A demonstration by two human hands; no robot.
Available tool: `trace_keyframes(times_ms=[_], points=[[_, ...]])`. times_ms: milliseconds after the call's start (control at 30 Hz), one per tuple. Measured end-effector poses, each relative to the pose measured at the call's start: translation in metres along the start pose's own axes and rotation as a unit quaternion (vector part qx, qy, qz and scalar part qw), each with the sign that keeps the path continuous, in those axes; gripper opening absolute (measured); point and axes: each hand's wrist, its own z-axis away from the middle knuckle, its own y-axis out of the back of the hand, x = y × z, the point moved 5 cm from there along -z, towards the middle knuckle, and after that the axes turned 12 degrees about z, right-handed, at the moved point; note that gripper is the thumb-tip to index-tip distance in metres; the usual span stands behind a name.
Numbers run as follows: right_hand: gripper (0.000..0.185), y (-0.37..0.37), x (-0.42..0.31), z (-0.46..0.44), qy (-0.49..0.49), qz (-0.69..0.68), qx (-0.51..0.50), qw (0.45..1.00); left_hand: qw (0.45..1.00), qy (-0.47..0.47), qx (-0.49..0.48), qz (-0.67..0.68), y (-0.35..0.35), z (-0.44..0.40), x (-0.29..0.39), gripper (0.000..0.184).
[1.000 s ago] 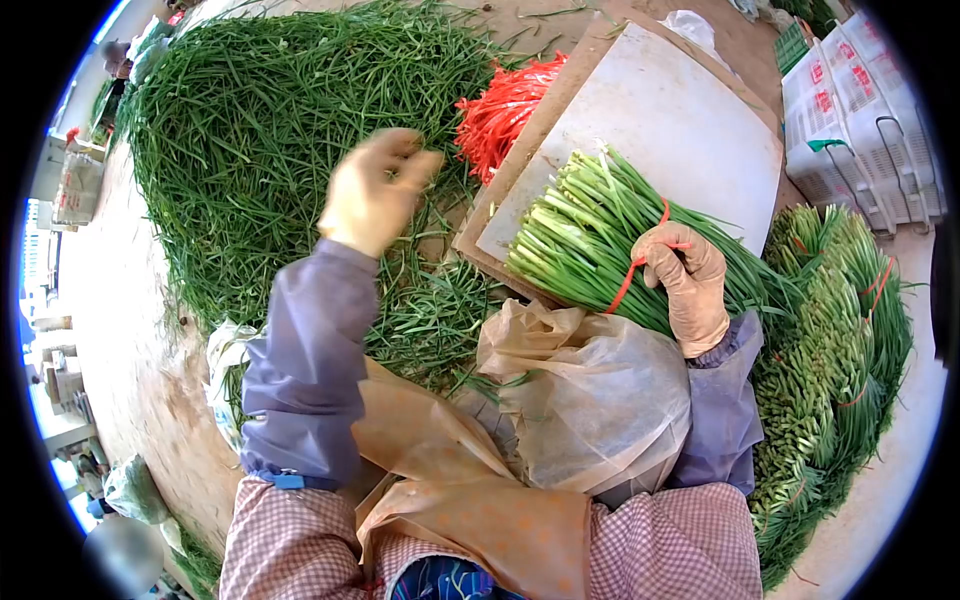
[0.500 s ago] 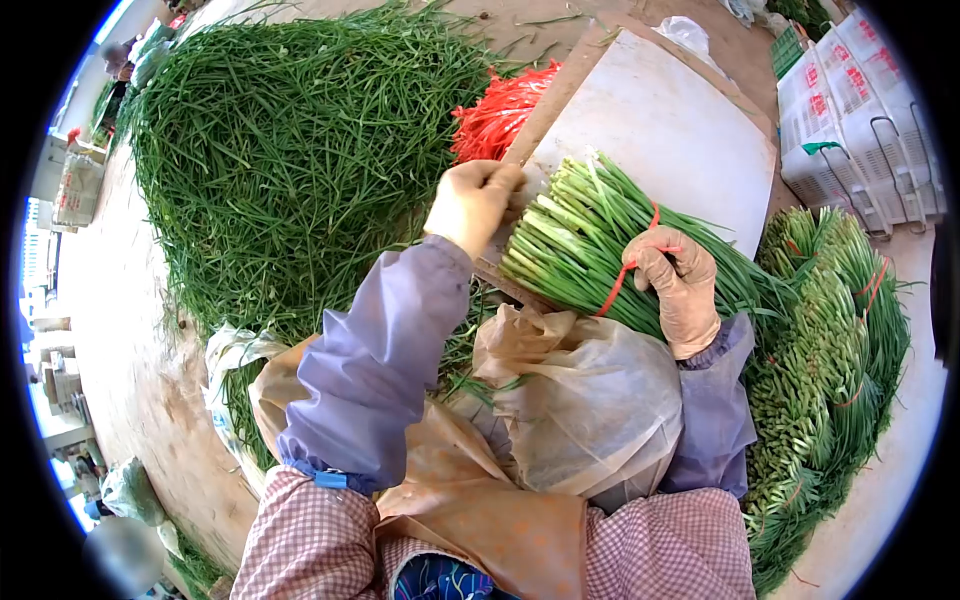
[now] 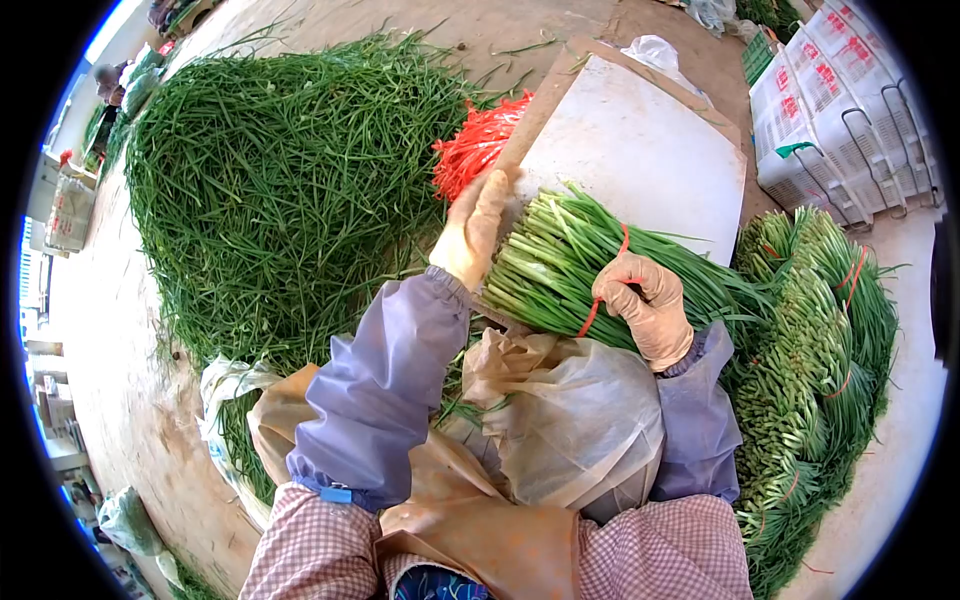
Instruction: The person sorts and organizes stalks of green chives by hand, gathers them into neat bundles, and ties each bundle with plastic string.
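While the bunch of slender green stalks with pale cut ends (image 3: 545,262) lies across the lower part of the flat white-topped board (image 3: 640,140), the person's right hand, in a tan glove (image 3: 648,308), pinches the thin red plastic band (image 3: 590,317) around it between thumb and fingers. The left hand, in a pale cream glove (image 3: 474,232), is held flat with nothing gripped, just beside the cut ends; whether it touches them cannot be told. Near its fingertips lies a pile of shiny red strips (image 3: 478,148).
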Motion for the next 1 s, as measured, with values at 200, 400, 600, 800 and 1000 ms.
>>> trace_keyframes(times_ms=[200,400,600,800,1000], points=[[0.009,-0.001,-0.008,-0.002,0.044,0.048,-0.019,0.998,0.859,-0.258,-0.005,-0.443,-0.061,0.005,0.065,0.023],[0.01,-0.001,-0.017,0.0,0.077,0.106,-0.017,0.991,0.83,-0.237,-0.035,-0.504,-0.052,0.014,0.026,0.016],[0.012,0.001,-0.036,0.004,0.152,0.246,0.07,0.955,0.86,-0.226,0.025,-0.456,-0.038,0.025,0.019,0.018],[0.012,0.002,-0.032,-0.006,0.206,0.308,0.079,0.926,0.812,-0.209,-0.08,-0.54,-0.043,0.016,0.029,0.018],[0.012,0.003,-0.031,-0.008,0.191,0.302,0.062,0.932,0.765,-0.155,-0.247,-0.574,-0.052,-0.003,0.038,0.018]])
